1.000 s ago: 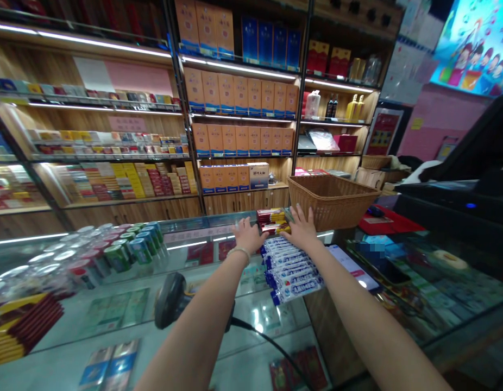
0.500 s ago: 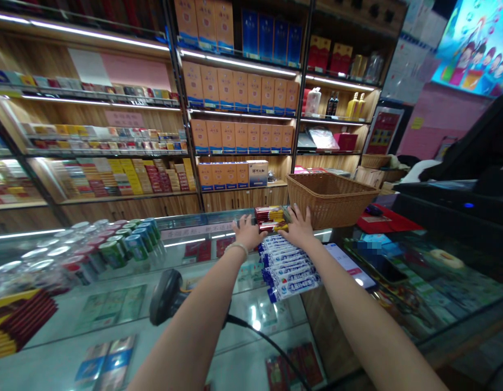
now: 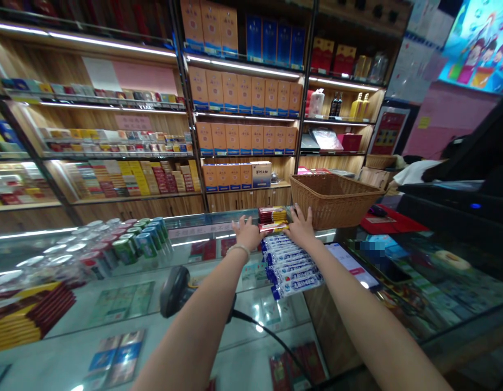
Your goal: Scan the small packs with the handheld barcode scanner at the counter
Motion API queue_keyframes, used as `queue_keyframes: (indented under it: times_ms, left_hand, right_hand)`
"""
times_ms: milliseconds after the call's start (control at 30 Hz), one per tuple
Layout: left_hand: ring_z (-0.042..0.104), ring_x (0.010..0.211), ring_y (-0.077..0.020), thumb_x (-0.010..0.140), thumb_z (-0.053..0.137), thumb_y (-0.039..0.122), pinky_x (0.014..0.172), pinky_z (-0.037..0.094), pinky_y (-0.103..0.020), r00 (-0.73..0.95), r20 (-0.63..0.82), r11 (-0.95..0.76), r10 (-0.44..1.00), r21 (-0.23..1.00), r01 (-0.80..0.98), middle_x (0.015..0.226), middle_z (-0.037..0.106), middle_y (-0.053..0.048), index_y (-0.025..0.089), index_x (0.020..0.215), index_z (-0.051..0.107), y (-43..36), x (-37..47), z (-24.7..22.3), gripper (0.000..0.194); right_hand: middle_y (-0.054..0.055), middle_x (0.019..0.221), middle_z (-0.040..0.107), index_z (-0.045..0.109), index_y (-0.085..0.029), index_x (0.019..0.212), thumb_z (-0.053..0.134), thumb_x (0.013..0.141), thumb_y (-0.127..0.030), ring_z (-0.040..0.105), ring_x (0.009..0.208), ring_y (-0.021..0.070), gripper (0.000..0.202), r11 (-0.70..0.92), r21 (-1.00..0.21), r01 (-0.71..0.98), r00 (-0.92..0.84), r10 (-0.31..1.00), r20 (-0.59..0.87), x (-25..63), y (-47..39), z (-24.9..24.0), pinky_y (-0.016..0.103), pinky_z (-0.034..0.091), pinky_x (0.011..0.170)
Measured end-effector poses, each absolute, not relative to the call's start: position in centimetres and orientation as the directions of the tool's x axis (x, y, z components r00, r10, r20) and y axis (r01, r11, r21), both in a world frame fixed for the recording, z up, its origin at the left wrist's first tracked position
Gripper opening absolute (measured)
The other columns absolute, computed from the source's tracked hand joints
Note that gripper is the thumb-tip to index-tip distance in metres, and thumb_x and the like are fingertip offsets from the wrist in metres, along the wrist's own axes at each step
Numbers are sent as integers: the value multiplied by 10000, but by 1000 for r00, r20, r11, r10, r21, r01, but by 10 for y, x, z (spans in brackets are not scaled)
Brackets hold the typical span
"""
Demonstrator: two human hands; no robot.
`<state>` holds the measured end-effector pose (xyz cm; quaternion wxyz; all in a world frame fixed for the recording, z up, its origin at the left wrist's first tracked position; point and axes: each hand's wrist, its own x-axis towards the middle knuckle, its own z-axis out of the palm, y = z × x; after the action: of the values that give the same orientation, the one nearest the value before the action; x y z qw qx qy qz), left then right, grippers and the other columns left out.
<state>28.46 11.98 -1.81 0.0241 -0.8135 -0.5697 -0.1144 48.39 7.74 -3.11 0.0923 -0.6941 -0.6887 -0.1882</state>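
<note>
A small stack of red-and-yellow snack packets point(image 3: 272, 215) lies on the glass counter, between my two hands. My left hand point(image 3: 247, 237) is at its left side, fingers spread and thumb against the front packet. At the right side is my right hand point(image 3: 301, 226), fingers apart, its thumb also reaching toward the front packet. Just in front of the stack, a row of blue-and-white snack packets point(image 3: 293, 266) lies overlapping, partly under my right wrist. Neither hand is wrapped round anything.
Behind my right hand stands a wicker basket point(image 3: 333, 209). A phone point(image 3: 353, 266) lies right of the packets. A barcode scanner point(image 3: 176, 292) and its cable are beside my left forearm. Rows of cans point(image 3: 131, 247) and more red-and-yellow packets point(image 3: 43, 312) are at left.
The view has shifted slightly, so the counter and shelves appear a little farther right. Both hands stay at the stack's sides, with hardly any visible movement.
</note>
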Motion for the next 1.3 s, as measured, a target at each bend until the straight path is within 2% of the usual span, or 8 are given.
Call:
queue_keyframes:
  times_ms: [167, 433, 667, 1000, 1300]
  left_hand:
    - [225, 1577, -389, 971, 531, 615, 1243, 127, -701, 284, 261, -321, 923, 113, 940, 1634, 482, -93, 301, 1080, 833, 116, 281, -14, 449]
    - [226, 1586, -376, 887, 715, 531, 1243, 157, -701, 188, 381, -277, 905, 193, 941, 1686, 395, -102, 313, 1041, 839, 102, 263, 7, 294]
    - [249, 1584, -384, 867, 761, 472, 1248, 173, -697, 172, 534, -313, 828, 185, 932, 1686, 376, -163, 234, 1012, 826, 79, 233, 36, 286]
    - [207, 1606, -380, 860, 788, 420, 1266, 152, -678, 114, 621, -291, 775, 190, 938, 1712, 313, -177, 210, 1059, 792, 40, 166, 82, 290]
    - [229, 1601, -378, 837, 804, 369, 1268, 146, -676, 100, 687, -266, 720, 140, 954, 1718, 305, -167, 211, 1048, 767, 8, 96, 87, 266]
  right_hand:
    - [168, 1693, 358, 824, -179, 1095, 551, 1028, -394, 159, 1616, 366, 354, -36, 73, 997, 0, 894, 447, 482, 77, -30, 718, 38, 1245]
    - [170, 1671, 400, 818, -197, 1051, 618, 990, -351, 204, 1601, 375, 260, -44, -27, 999, 52, 782, 621, 462, 69, -15, 725, 125, 1228]
    - [167, 1662, 419, 799, -210, 1091, 660, 961, -361, 236, 1582, 378, 244, 26, -116, 993, 67, 683, 727, 437, 50, 9, 738, 130, 1208]
    - [144, 1642, 456, 781, -212, 939, 677, 942, -384, 250, 1573, 381, 201, 133, -195, 972, 75, 609, 789, 380, 29, 49, 746, 141, 1195]
    - [123, 1630, 476, 742, -226, 897, 699, 906, -410, 248, 1573, 344, 189, 185, -353, 917, 158, 645, 747, 310, 16, 43, 729, 136, 1202]
